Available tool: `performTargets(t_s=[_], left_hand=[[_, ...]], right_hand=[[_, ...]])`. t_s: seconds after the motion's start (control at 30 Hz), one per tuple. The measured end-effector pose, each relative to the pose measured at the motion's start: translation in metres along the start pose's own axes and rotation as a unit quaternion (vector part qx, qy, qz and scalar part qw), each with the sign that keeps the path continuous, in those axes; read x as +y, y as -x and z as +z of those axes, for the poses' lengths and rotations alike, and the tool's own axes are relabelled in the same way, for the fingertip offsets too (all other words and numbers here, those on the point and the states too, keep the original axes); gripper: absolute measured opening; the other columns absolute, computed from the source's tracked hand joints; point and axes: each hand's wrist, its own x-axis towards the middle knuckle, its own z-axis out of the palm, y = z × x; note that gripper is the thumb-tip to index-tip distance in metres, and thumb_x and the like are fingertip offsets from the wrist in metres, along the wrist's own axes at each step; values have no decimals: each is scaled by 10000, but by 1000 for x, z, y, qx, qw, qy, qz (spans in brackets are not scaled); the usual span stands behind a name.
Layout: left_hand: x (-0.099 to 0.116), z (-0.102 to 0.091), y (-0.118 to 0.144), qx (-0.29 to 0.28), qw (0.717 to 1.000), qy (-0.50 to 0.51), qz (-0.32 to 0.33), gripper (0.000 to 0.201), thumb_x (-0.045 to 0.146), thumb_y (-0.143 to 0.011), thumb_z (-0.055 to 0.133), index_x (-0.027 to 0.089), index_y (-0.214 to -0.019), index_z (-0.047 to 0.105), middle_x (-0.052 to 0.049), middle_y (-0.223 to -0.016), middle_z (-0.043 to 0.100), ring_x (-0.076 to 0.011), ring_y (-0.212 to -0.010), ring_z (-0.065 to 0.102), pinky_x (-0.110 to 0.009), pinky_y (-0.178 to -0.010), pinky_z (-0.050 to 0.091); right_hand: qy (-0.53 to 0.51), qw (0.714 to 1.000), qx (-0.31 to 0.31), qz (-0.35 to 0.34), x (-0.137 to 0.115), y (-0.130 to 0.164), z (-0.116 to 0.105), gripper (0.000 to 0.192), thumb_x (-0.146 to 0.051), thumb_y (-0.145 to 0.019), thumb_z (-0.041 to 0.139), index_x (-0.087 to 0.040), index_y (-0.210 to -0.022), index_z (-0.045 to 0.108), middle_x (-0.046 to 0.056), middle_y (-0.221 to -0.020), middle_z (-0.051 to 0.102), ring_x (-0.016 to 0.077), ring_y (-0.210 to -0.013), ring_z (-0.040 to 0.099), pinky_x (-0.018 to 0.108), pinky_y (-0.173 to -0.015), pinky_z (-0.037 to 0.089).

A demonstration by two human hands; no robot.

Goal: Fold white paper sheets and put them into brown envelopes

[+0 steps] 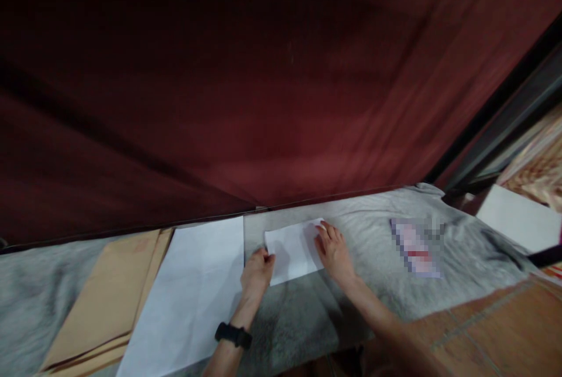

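**Both hands on a small white sheet, grey-covered table**

At the far left, a stack of brown envelopes (pixel 103 301) lies flat on the grey cloth (pixel 298 318) that covers the table. A large white sheet (pixel 193 295) lies just beside the stack on its right and overlaps its edge.

Right of that sheet, the left hand (pixel 257 270), with a black wristband (pixel 233 335) on its wrist, is curled at the left edge of the small white paper (pixel 292 251). The fingers appear to pinch that edge, most likely to keep the paper from sliding. The paper lies flat on the cloth at the middle of the table, near the far edge below the dark red curtain (pixel 263 72).

The right hand (pixel 334 251) rests flat on the paper's right end, fingers extended toward the far corner, not gripping; it seems to press the paper down.

Further right, well apart from both hands, a blurred printed item (pixel 417 247) lies on the cloth. A white box (pixel 518 219) sits at the far right.
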Motion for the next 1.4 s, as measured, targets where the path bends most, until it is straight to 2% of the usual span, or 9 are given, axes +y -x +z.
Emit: performTargets(t_s=[0.2, 0.4, 0.63, 0.8, 0.93, 1.03, 1.13, 1.27, 1.4], left_hand=[[2, 1, 4, 5, 999, -34, 7, 206, 313, -998, 517, 203, -1042, 685, -99, -1036, 779, -228, -999, 717, -292, -773, 450], [4, 1, 7, 11, 998, -58, 21, 212, 298, -1011, 482, 206, -1065, 665, -100, -1073, 777, -226, -1020, 719, -296, -787, 455], [9, -6, 9, -3, 997, -72, 28, 206, 313, -1019, 482, 216, -1066, 658, -82, -1096, 770, -220, -1066, 707, -291, -808, 462], [11, -3, 15, 20, 994, -108, 26, 294, 317, -1028, 451, 182, -1209, 639, -116, -1037, 768, -246, -1029, 718, -318, -834, 495], [10, 13, 23, 152, 973, -149, 87, 422, 241, -1025, 386, 84, -1378, 553, -195, -1155, 728, -297, -1100, 692, -404, -952, 511], [12, 37, 21, 236, 937, -141, 216, 477, 196, -1022, 341, 89, -1456, 507, -214, -1468, 567, -324, -1383, 521, -483, -1137, 422], [15, 66, 15, 213, 910, -123, 333, 525, 184, -1012, 352, 154, -1529, 442, -127, -1625, 421, -284, -1524, 346, -477, -1219, 361], [16, 97, 7, 178, 902, -136, 370, 633, 101, -951, 383, 177, -1579, 366, -117, -1606, 455, -269, -1528, 346, -520, -1257, 301], [16, 105, 4, 168, 892, -138, 396, 654, 126, -962, 410, 205, -1604, 318, -127, -1608, 449, -279, -1509, 383, -551, -1268, 267]], right_hand=[[-46, 996, -32, -74, -18, 12, 17, 458, -310, -1068, 379, -176, -1469, 553, 116, -1590, 471, 276, -1460, 428, 477, -1183, 394], [0, 996, -60, -69, -22, 20, 22, 468, -368, -1072, 432, -231, -1512, 515, 89, -1602, 459, 279, -1496, 389, 495, -1215, 341], [11, 997, -52, -62, -24, 25, 21, 466, -328, -1066, 436, -194, -1504, 522, 111, -1581, 485, 289, -1473, 423, 506, -1213, 338], [8, 998, -37, -55, -26, 29, 23, 469, -319, -1066, 418, -203, -1511, 512, 102, -1580, 487, 286, -1464, 436, 508, -1212, 334], [15, 998, -32, -53, -28, 31, 26, 476, -319, -1072, 389, -195, -1518, 500, 108, -1582, 483, 293, -1469, 429, 516, -1213, 321], [6, 998, -33, -47, -29, 31, 26, 468, -308, -1072, 377, -201, -1505, 516, 111, -1575, 492, 297, -1466, 433, 525, -1213, 316], [-41, 998, -33, -40, -32, 24, 24, 473, -259, -1074, 318, -166, -1481, 542, 130, -1552, 518, 273, -1458, 449, 517, -1216, 328], [-148, 988, -23, -35, -39, 9, 26, 512, -339, -1097, 254, -164, -1474, 553, 127, -1534, 540, 232, -1447, 469, 483, -1208, 379], [-187, 980, -38, -58, -48, 0, 32, 574, -430, -1104, 215, -154, -1461, 569, 120, -1547, 527, 216, -1462, 450, 451, -1219, 375]])
